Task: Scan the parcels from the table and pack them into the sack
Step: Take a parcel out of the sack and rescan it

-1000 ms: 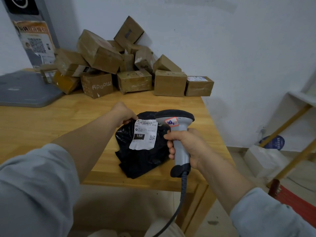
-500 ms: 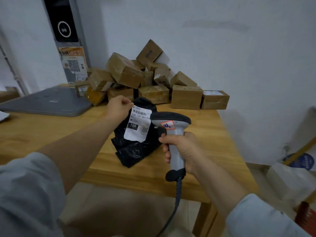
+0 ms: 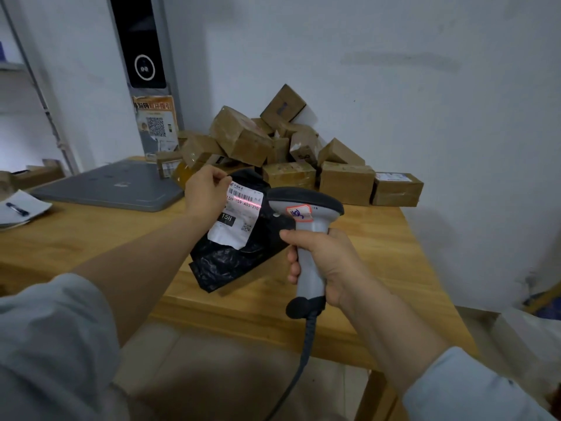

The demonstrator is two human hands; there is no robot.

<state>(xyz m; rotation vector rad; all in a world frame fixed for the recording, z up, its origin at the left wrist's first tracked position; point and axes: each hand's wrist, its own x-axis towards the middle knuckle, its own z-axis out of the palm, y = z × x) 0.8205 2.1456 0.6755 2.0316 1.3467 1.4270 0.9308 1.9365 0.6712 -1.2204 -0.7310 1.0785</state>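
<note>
The right hand (image 3: 328, 262) is wrapped around the grip of one grey scanner (image 3: 306, 208), whose cable runs off the lower edge. The left hand (image 3: 206, 192) pinches the top of one black parcel (image 3: 230, 259) over the table (image 3: 379, 268), a red line crossing its white label (image 3: 239, 214). Behind, about a dozen brown boxes (image 3: 346, 183) lie heaped, overlapping too much for an exact count.

Parts covered or cut off
The scanner (image 3: 306, 208) head hides the right side of the parcel (image 3: 230, 262); the left hand (image 3: 206, 196) covers the left edge of the label (image 3: 239, 217), whose small print is unreadable. The cable (image 3: 300, 360) leaves the bottom edge. Rear boxes (image 3: 303, 144) sit half hidden behind front ones.
</note>
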